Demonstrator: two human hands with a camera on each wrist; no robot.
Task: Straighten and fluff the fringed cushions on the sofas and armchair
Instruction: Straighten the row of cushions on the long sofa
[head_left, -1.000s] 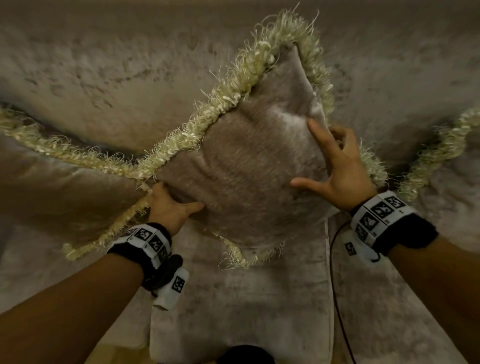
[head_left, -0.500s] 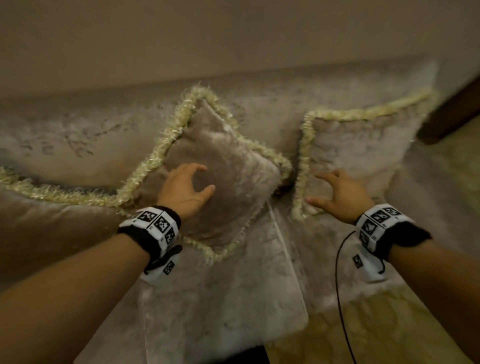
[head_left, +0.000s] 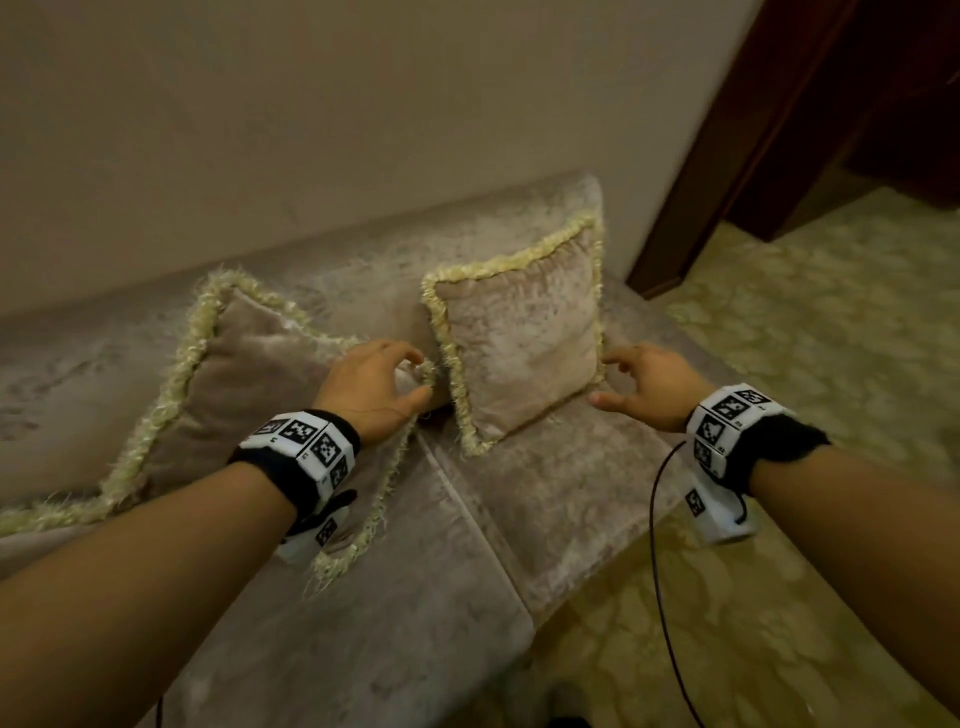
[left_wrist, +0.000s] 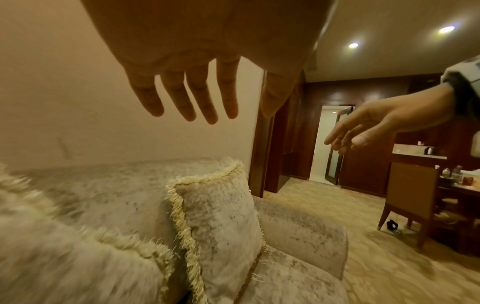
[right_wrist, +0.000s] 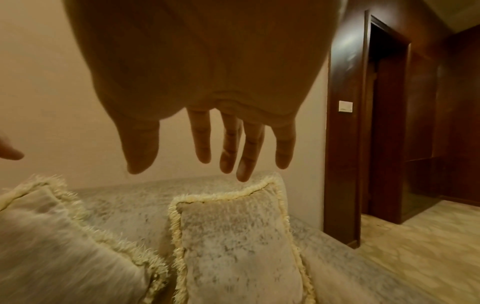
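Note:
Two beige velvet cushions with pale yellow fringe lean on the sofa (head_left: 519, 519) backrest. The left cushion (head_left: 249, 374) (left_wrist: 52, 257) (right_wrist: 46, 246) stands on a corner like a diamond. The right cushion (head_left: 524, 338) (left_wrist: 223, 222) (right_wrist: 239, 242) stands upright at the sofa's end. My left hand (head_left: 379, 384) (left_wrist: 197, 98) hovers over the left cushion's right corner, fingers loosely spread, holding nothing. My right hand (head_left: 628, 384) (right_wrist: 221, 152) (left_wrist: 363, 131) hangs just right of the right cushion's lower edge, fingers relaxed and empty.
A plain wall (head_left: 363, 130) runs behind the sofa. A dark wooden door frame (head_left: 727, 182) stands right of it, with patterned carpet (head_left: 831, 338) beyond. A black cable (head_left: 662, 571) hangs from my right wrist. A wooden desk and chair (left_wrist: 420, 195) show in the left wrist view.
Both hands let go of the left cushion, which now rests against the backrest. I moved back and to the right, and both hands now flank the right cushion.

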